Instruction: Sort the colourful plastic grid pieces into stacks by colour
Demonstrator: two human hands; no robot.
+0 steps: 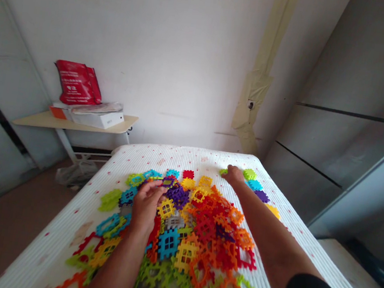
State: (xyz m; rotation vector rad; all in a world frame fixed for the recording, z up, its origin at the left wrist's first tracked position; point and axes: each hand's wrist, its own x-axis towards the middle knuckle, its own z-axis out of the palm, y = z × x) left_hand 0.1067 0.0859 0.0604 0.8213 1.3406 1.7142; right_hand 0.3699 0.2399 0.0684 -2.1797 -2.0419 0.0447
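Note:
Colourful plastic interlocking building pieces with notched edges lie heaped in front of me. My left hand (pixel 148 199) is over the left side of the heap, fingers curled at a thin yellow-green interlocking piece (pixel 167 183); the grip is partly hidden. Purple pieces (pixel 178 196) and a yellow window piece (pixel 166 208) lie beside that hand. My right arm reaches to the far right, where my right hand (pixel 234 174) closes on a small green interlocking piece (pixel 223 171) at the cloth. Just right of it is another green piece (pixel 249 174).
A row with a blue piece (pixel 254 185), a purple piece (pixel 262 196) and a yellow piece (pixel 273 211) runs along the right edge of the white cloth (pixel 211 158). Behind left, a small table (pixel 129 125) bears a red bag (pixel 77 84) and a white box (pixel 105 120).

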